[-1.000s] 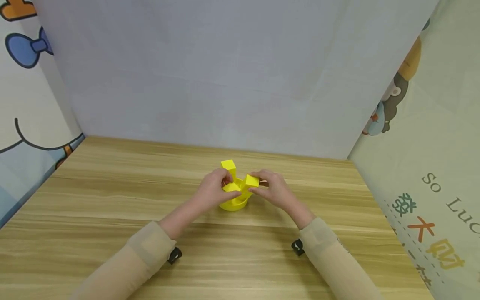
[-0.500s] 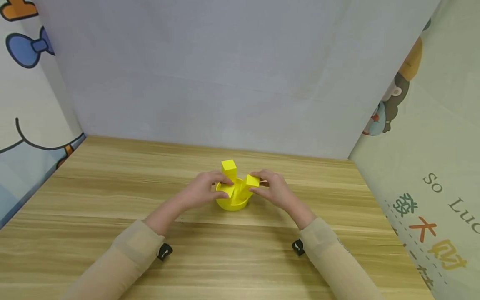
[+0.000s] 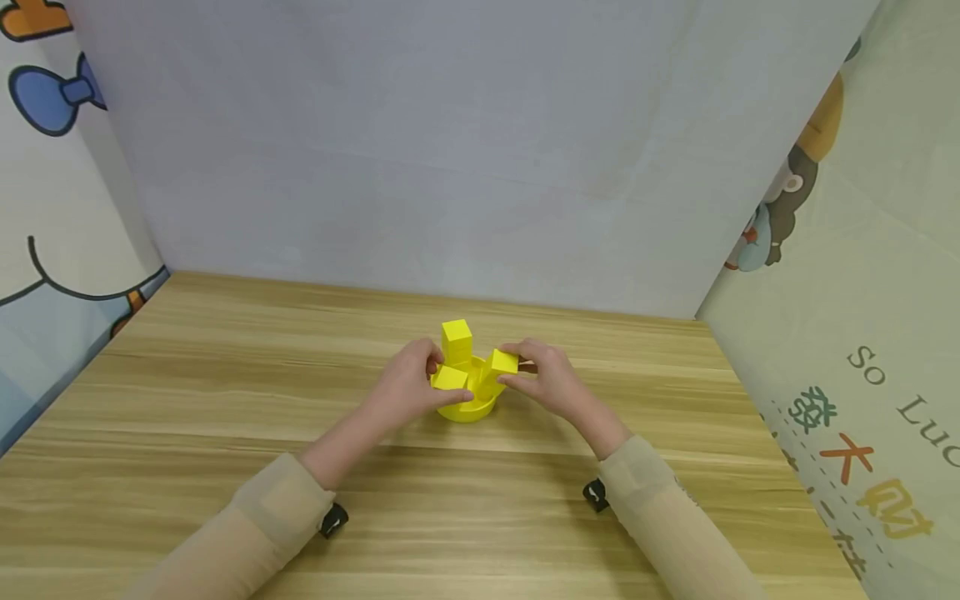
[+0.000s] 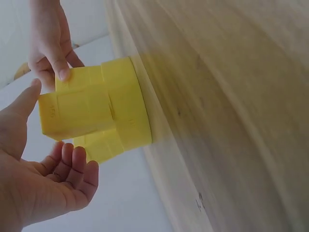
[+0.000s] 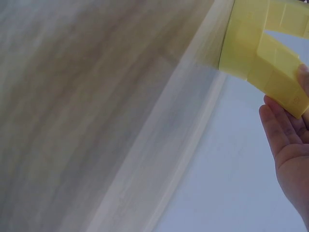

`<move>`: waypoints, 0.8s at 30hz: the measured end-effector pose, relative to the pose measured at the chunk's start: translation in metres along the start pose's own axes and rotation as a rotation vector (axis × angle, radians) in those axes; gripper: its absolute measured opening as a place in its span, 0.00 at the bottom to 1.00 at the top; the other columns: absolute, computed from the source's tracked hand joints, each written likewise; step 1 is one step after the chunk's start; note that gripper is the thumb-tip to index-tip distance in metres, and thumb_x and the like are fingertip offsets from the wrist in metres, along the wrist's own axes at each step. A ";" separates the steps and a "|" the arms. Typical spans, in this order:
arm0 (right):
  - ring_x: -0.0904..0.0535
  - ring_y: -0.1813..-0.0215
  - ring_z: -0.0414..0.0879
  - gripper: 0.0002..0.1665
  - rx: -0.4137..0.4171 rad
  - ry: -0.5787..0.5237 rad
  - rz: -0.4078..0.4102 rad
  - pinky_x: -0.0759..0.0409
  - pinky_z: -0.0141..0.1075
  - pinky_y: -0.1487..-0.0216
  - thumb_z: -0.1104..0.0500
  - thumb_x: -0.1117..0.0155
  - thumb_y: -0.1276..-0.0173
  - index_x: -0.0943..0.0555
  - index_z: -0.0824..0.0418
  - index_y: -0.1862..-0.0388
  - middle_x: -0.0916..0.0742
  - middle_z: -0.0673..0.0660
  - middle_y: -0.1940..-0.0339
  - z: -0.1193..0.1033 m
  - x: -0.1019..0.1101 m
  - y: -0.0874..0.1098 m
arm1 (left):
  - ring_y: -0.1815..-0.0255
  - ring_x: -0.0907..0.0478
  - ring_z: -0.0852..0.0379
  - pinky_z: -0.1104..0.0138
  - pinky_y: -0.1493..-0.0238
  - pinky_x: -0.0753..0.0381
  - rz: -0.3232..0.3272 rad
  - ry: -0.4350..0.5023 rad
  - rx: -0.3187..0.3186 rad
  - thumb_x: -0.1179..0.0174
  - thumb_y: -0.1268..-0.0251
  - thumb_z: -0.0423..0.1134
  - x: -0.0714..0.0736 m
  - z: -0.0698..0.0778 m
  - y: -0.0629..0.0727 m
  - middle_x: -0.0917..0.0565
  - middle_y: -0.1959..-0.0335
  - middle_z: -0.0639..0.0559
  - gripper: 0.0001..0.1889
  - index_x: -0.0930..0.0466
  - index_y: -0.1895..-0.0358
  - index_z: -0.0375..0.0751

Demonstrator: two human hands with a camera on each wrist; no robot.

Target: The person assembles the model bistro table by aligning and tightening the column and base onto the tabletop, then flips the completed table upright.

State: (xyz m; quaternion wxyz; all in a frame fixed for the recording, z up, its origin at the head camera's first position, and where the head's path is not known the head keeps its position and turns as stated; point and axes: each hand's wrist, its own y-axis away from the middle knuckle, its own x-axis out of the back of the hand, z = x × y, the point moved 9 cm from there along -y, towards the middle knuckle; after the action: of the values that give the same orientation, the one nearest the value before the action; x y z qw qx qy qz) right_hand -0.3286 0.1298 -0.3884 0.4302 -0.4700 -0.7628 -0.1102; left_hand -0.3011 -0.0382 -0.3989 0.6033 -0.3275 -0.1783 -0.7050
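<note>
A round yellow holder stands on the wooden table, with three square yellow blocks rising from it. My left hand has its thumb and fingers around the left block. In the left wrist view, that hand spans the block from thumb to fingertips, close to its end. My right hand grips the right block, which leans outward, between thumb and fingers. Seen from the right wrist, the right hand is partly cut off by the frame's edge. Untouched at the back stands the third block.
The wooden table runs back to a pale grey cloth wall. Printed cloths hang at the left and right sides. A dark wrist strap piece shows below each cuff.
My left hand drew back leftward and changed its hold on the left block, its thumb now reaching across the front. The left block shifted slightly left. My right hand keeps its place.
</note>
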 end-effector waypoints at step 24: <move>0.18 0.53 0.53 0.25 0.016 0.004 0.018 0.18 0.40 0.52 0.62 0.31 0.41 0.23 0.69 0.45 0.18 0.61 0.55 0.001 -0.001 -0.001 | 0.58 0.24 0.52 0.61 0.54 0.21 -0.023 -0.051 -0.166 0.27 0.52 0.46 0.006 0.002 -0.002 0.19 0.59 0.46 0.26 0.20 0.53 0.33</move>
State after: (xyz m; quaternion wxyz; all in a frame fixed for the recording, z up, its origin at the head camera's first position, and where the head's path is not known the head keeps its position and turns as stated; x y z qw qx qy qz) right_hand -0.3298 0.1292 -0.3890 0.4364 -0.4730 -0.7587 -0.1012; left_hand -0.3025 -0.0407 -0.3931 0.5609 -0.3924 -0.1384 -0.7157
